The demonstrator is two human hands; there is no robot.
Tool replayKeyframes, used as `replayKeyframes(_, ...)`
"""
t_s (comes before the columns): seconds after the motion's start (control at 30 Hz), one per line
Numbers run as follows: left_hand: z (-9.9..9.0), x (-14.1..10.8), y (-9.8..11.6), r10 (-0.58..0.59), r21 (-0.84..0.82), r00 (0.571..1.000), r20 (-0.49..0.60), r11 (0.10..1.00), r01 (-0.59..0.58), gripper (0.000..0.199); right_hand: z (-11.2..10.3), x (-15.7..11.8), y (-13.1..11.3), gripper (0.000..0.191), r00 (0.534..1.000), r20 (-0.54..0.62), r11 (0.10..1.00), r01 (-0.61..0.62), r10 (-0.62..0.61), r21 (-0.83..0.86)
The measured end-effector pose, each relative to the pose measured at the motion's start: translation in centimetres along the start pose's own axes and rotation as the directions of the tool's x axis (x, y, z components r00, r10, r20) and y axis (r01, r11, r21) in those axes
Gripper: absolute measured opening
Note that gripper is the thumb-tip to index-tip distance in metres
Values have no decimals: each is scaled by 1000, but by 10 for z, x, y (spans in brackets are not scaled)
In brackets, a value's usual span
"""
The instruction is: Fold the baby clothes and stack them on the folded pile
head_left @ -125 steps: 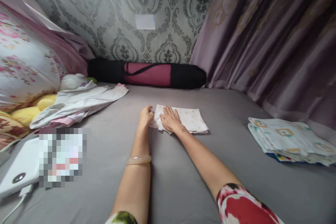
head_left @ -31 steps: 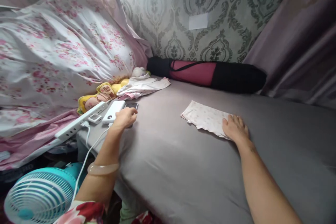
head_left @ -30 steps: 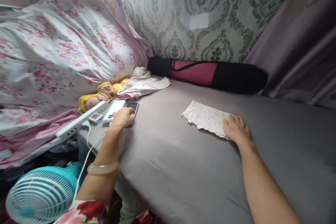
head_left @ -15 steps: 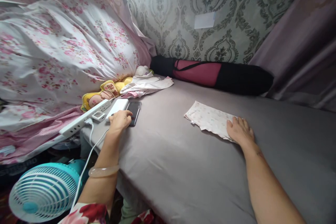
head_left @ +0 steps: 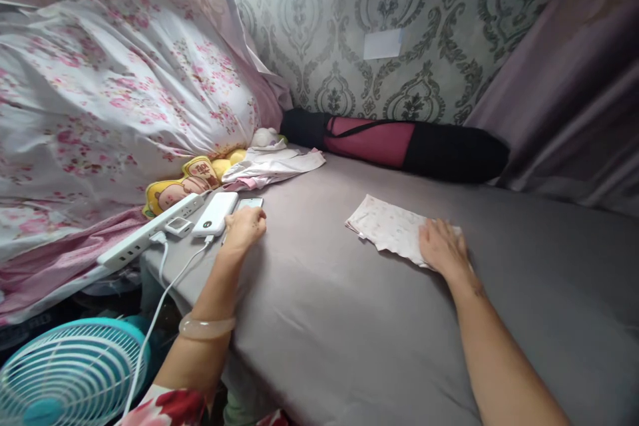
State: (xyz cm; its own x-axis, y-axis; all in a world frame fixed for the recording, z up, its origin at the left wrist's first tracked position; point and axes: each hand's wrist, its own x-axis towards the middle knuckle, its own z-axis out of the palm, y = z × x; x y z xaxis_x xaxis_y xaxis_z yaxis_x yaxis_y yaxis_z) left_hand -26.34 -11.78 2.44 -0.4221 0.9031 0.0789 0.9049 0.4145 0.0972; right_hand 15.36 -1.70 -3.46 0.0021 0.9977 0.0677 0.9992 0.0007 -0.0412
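My left hand is over a smartphone, thumb on one side and curled fingers on the other. The phone lies on the grey sheet, its top end bright and the rest mostly covered by my hand. Just left of it lies a white power bank with a white cable plugged into its near end. My right hand rests flat, fingers stretched, on the right end of a folded pale cloth with a small faint print.
A white power strip and a small white device lie left. Behind are a yellow plush toy, crumpled white clothing and a long black-and-red bag along the wall. A turquoise fan stands lower left.
My left hand has shifted right, off the power bank and onto the phone, whose dark screen now looks bright. My right hand stays on the cloth. The view has shifted slightly.
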Motion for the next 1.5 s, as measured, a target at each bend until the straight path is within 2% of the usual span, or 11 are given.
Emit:
replayKeyframes(0.1,2,0,25,116,10,992,41,993,-116,34,1,0,-4,59,997,72,999,15,-18,40)
replayKeyframes(0.2,4,0,52,257,-21,963,84,966,-257,32,-4,-1,-1,57,999,53,998,-2,-2,62)
replayKeyframes(0.33,10,2,93,411,-104,903,124,910,-400,28,-10,-4,5,57,997,-25,994,-78,80,71)
replayKeyframes(0.5,18,2,149,586,-187,805,91,804,-564,29,-11,-7,4,58,995,73,993,-78,71,92)
replayKeyframes(0.7,26,-7,212,700,-286,711,65,696,-659,36,-28,-8,12,53,983,38,974,-181,177,140)
replayKeyframes(0.77,32,-5,225,674,-270,736,54,720,-640,37,-35,-8,23,47,964,57,949,-265,259,173)
replayKeyframes(0.83,38,1,230,591,-227,805,52,792,-567,36,-39,-6,36,41,939,98,911,-344,330,228)
replayKeyframes(0.93,50,15,229,432,-172,900,66,893,-416,35,-38,-2,57,31,899,188,827,-439,397,351)
replayKeyframes(1.0,57,24,225,367,-149,926,83,924,-353,37,-33,2,68,25,876,253,774,-482,412,411)
replayKeyframes(1.2,68,39,222,282,-247,944,171,940,-236,38,-21,6,78,29,850,341,705,-524,401,478)
replayKeyframes(1.5,69,34,229,227,-348,955,193,925,-150,32,-43,-9,64,38,846,402,658,-527,350,537)
